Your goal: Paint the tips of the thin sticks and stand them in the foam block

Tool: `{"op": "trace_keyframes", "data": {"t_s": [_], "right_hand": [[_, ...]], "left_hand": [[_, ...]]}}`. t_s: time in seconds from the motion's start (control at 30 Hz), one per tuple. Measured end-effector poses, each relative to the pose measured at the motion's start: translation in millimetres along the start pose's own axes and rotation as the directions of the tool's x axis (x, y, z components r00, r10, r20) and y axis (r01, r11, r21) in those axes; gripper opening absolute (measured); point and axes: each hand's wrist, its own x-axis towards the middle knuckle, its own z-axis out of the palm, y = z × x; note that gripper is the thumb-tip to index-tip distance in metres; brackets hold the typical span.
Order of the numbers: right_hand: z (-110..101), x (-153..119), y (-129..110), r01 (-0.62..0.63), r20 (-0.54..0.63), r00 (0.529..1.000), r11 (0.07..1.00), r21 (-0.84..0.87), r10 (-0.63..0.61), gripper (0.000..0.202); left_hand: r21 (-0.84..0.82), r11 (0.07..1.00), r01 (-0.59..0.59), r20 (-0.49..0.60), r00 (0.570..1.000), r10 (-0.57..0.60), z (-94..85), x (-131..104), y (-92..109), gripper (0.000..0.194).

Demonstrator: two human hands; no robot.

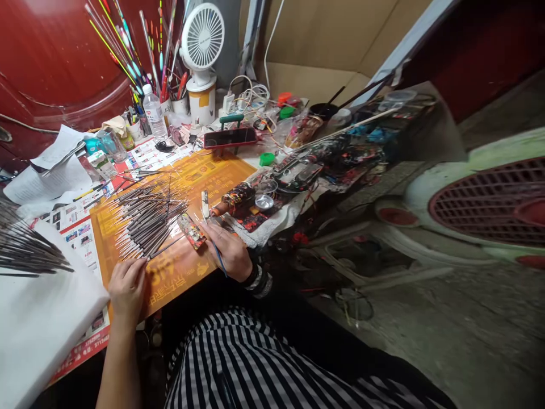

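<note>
Spreading beneath and beyond both hands, an orange sheet [200, 275] printed with characters covers the middle of the table [79, 236], where printed paper shows around its edges. The left hand [129, 284] has its thumb and fingers pinched together on the near end of a thin dark stick [166, 247], which slants over the sheet toward the right hand [230, 250]. The right hand is curled round a slim blue-handled tool [218, 254]; its tip is too small to make out. Just beside the right hand's fingers lies a paint-smeared block [191, 232]. Straight ahead of the left hand, a heap of dark sticks [149, 221] with pale, fine ends fans across the sheet.

Left of the left hand, a white foam slab [46, 318] hangs over the table's near edge, more dark rods [29, 244] lying on it. Beyond these are loose papers [51, 170]. Farther ahead of both hands stand a clear bottle [154, 116], a spray of coloured floats [131, 57], a small white fan [203, 37] and a dark phone [230, 137]. To the right hand's right, stained clutter crowds a white cloth [272, 221], with a shallow silvery cup [264, 201] and a green cap [267, 159] near.

A red panel [63, 68] and brown cardboard [319, 40] rise behind the table. Well off to the right, a large pale casing with a dark red grille [489, 196] stands over the grey floor [434, 335].
</note>
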Motion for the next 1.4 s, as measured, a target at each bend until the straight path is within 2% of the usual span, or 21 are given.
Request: {"op": "trace_keyframes", "data": {"t_s": [0.67, 0.93, 1.13, 1.4], "right_hand": [[3.9, -2.6, 1.0, -0.059, -0.066, 0.996, 0.998, 0.018, 0.06, 0.063], [-15.4, -18.2, 22.8, 0.128, -0.177, 0.978, 0.989, 0.073, -0.114, 0.052], [-9.0, -29.7, 30.7, 0.111, -0.155, 0.982, 0.993, 0.035, -0.104, 0.045], [-7.7, -26.7, 27.5, 0.109, -0.169, 0.979, 0.994, -0.021, -0.111, 0.046]], "left_hand": [[-0.052, 0.998, -0.021, -0.004, 1.0, 0.021, -2.6, 1.8, 0.4, 0.02], [-0.013, 1.0, -0.009, -0.011, 1.0, 0.009, 2.3, -0.1, 0.7, 0.016], [-0.023, 1.0, -0.011, -0.029, 1.0, 0.011, 2.2, 0.5, 3.4, 0.016], [-0.023, 1.0, -0.013, -0.033, 0.999, 0.012, 3.4, -1.7, 1.4, 0.018]]}}
